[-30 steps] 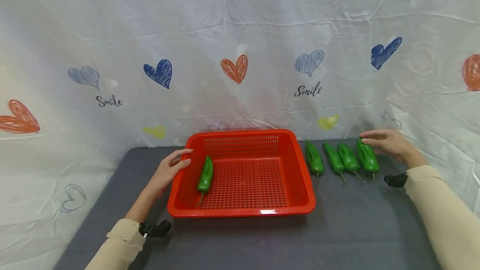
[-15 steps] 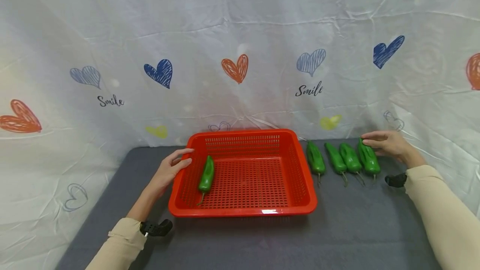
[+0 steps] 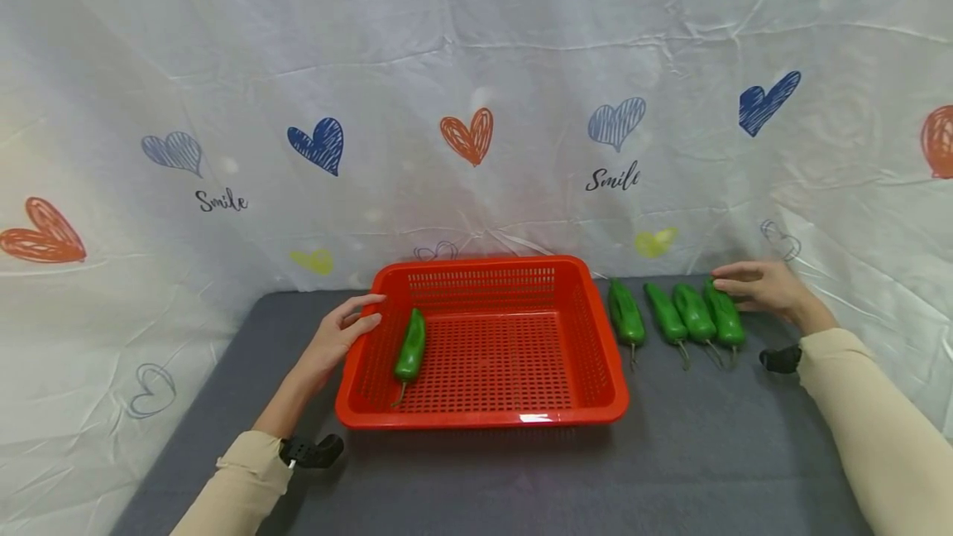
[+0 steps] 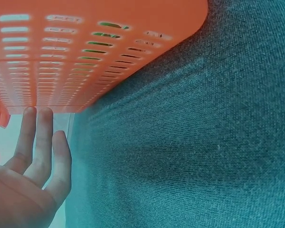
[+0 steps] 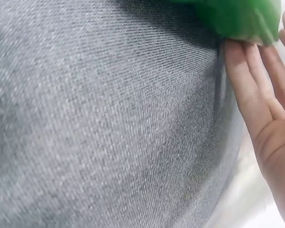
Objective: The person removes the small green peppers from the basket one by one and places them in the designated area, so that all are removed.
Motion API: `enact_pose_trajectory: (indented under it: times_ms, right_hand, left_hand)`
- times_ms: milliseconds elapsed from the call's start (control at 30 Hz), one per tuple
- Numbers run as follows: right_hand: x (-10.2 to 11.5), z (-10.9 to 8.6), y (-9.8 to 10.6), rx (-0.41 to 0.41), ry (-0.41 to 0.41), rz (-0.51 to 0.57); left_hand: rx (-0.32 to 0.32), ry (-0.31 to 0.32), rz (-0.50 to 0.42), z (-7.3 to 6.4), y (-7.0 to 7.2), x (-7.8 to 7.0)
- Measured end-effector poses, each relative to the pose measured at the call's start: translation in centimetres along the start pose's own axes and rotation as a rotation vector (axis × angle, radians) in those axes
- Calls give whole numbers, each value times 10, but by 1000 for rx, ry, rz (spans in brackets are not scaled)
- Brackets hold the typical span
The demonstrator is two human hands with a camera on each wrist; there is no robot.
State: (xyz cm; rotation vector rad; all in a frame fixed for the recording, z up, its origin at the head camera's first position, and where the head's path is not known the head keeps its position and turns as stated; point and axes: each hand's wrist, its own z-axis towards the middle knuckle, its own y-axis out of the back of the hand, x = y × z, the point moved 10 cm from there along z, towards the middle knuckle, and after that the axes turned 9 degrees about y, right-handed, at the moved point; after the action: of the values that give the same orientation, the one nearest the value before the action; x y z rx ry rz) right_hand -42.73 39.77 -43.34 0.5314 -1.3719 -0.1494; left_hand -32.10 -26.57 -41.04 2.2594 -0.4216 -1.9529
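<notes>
The left hand (image 3: pixel 332 339) holds the left rim of a red plastic basket (image 3: pixel 476 420). In the left wrist view several of its fingers (image 4: pixel 45 137) stand against the outside of the slotted wall. One green pepper (image 3: pixel 410 350) lies inside the basket at the left, stem toward the front. At the far right, the right hand (image 3: pixel 774 292) pinches the back end of the outermost green pepper (image 3: pixel 725 317). Right wrist view: fingers (image 5: pixel 247 85) reach the end of this pepper (image 5: pixel 242 19). Its stem points to the front.
Three more green peppers, the nearest pepper (image 3: pixel 625 317) by the basket's right wall, lie in a row on the grey cloth (image 3: pixel 700 453). A white curtain (image 3: pixel 476 205) with printed hearts hangs behind the table.
The right hand has shifted slightly left with the outermost pepper, which now lies close against its neighbour. The left hand and the basket stay put.
</notes>
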Motion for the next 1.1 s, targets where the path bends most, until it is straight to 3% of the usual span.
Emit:
enact_pose_trajectory:
  times_ms: [133, 400, 667, 1100]
  right_hand:
    - [1, -3, -1, 13, -10, -60]
    - [12, -11, -1, 28, 20, -72]
    - [38, -13, 3, -32, 74, -199]
    - [83, -14, -17, -94, 125, -81]
  left_hand:
    - [-2, -4, 9, 0, 0, -2]
    - [-3, -12, 21, -1, 0, -2]
    - [-1, -15, 11, -2, 1, 0]
    - [1, -8, 4, -1, 1, 2]
